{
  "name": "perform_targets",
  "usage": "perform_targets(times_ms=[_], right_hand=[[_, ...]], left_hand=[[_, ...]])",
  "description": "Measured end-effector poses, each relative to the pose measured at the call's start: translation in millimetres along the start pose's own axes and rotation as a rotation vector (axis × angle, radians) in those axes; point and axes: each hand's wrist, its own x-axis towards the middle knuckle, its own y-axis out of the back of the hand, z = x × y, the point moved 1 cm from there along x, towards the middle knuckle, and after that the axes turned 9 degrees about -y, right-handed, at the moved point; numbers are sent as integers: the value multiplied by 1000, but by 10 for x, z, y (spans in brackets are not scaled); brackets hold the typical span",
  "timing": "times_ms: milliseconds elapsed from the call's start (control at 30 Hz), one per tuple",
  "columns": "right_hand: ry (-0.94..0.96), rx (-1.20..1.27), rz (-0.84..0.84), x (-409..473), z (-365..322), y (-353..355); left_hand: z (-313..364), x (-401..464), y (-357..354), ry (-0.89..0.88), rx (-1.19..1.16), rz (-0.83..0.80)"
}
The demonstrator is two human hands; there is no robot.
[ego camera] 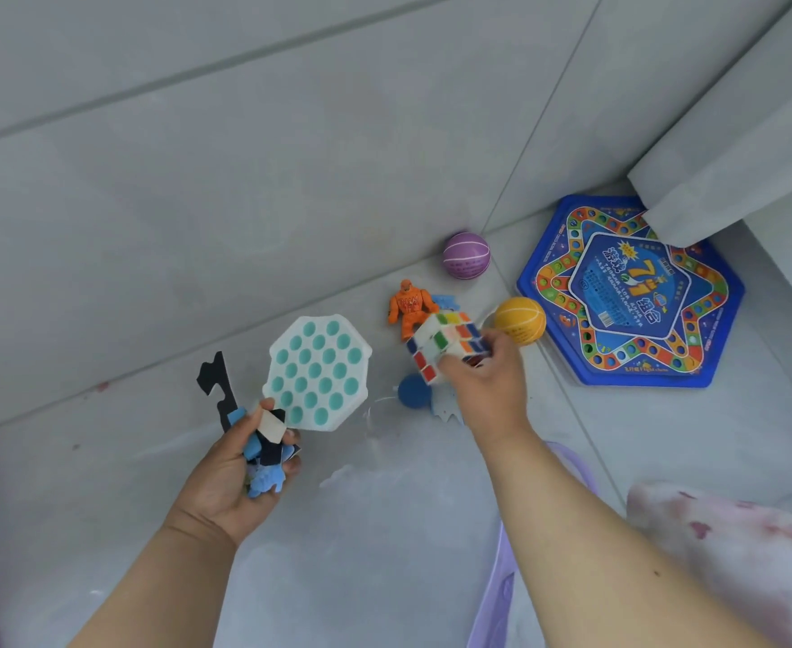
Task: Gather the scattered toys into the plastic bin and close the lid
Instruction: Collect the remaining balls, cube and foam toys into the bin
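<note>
At frame centre my right hand (483, 381) grips a puzzle cube (445, 346). Lower left, my left hand (237, 479) is clenched around a bundle of blue and black foam pieces (265, 453). The clear plastic bin (385, 530) fills the bottom. An orange figure (408, 307), two balls and a hexagonal game board (632, 292) lie above on the floor.

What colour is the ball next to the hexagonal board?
Yellow-orange with white lines, the ball shows best in the head view.
</note>
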Motion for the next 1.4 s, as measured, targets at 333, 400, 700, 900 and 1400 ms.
perform_targets(times_ms=[333, 400, 700, 900, 1400], right_hand=[[-19, -194, -179, -26, 28, -216], [-102, -129, -203, 13, -10, -199], [-390, 734, -482, 86, -142, 87], [-475, 617, -595, -133, -331, -108], [-266, 545, -977, -2204, -1396, -885]], left_hand=[[-54, -61, 72, 48, -32, 17], [-87, -52, 75, 54, -40, 18], [-72, -53, 110, 61, -45, 42], [105, -360, 20, -4, -6, 15], [1640, -2229, 550, -438, 114, 17]])
